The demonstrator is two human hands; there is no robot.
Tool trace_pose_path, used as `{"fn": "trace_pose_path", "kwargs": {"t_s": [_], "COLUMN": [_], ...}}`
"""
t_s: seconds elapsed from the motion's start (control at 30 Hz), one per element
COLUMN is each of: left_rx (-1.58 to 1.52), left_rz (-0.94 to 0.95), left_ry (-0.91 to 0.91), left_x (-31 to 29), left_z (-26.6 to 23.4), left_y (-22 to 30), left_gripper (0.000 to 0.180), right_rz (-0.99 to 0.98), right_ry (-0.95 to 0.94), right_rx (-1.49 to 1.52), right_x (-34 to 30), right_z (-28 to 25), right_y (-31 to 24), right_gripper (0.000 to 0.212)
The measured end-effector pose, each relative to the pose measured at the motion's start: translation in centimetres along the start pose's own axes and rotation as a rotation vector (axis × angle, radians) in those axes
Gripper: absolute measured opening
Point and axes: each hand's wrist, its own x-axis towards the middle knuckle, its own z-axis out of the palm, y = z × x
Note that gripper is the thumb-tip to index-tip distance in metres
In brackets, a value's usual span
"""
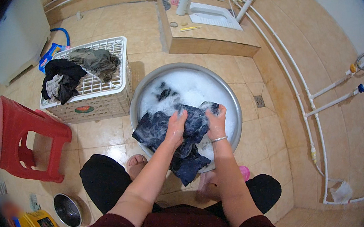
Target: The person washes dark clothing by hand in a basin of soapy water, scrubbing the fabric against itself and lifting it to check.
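Observation:
A wide metal basin (pixel 138 91) full of white suds (pixel 181 78) stands on the floor between my feet. Across its near half lies a wet dark navy garment (pixel 152 130), flecked with foam, its lower end hanging over the near rim. My left hand (pixel 176 128) grips the cloth near the middle. My right hand (pixel 217 123), with a bracelet at the wrist, clasps another part of it farther right, so a stretch of fabric runs between both hands. Another bit of dark cloth (pixel 165 92) shows through the foam at the far left of the basin.
Left of the basin, an upturned white plastic crate (pixel 122 62) bears black and grey-green clothes (pixel 96 62). A red stool (pixel 38 131) and a small metal bowl (pixel 67 210) stand nearer. Beyond is a raised squat toilet (pixel 215 16) with a white bottle (pixel 184 1). White pipes (pixel 286 62) line the right wall.

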Motion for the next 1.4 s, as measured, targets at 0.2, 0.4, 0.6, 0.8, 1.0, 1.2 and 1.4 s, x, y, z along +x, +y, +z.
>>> {"fn": "trace_pose_path", "kwargs": {"t_s": [0.2, 0.4, 0.6, 0.8, 1.0, 1.2, 1.4], "left_rx": [0.044, -0.088, 0.045, 0.726, 0.557, -0.124, -0.265], "left_rz": [0.029, -0.103, -0.006, 0.119, -0.208, -0.175, -0.186], "left_ry": [0.195, 0.241, 0.108, 0.231, -0.001, 0.355, 0.196], "left_x": [0.7, -2.4, -1.5, 0.0, -1.1, 0.0, -0.9], "left_z": [-1.7, 4.2, 2.9, 0.6, 0.3, -1.9, 2.7], "left_y": [-1.3, 0.7, -1.1, -0.1, -1.4, -1.2, -1.9], "left_gripper": [0.022, 0.014, 0.012, 0.045, 0.060, 0.037, 0.021], "right_rz": [-0.304, -0.172, -0.308, 0.062, -0.217, -0.142, -0.073], "right_ry": [-0.193, -0.017, -0.207, -0.409, -0.325, -0.484, -0.058], "right_rx": [-0.561, -0.768, -1.021, -0.516, -0.769, -0.874, -0.846], "right_x": [-5.2, -2.7, -2.8, -2.6, 1.4, -5.7, -2.2], "right_z": [4.2, 3.0, 2.7, 3.9, 1.0, 3.2, 3.0], "right_y": [-0.9, 0.5, -0.3, -0.9, -3.8, -2.0, -1.8], "right_gripper": [0.014, 0.034, 0.033, 0.040, 0.030, 0.034, 0.032]}}
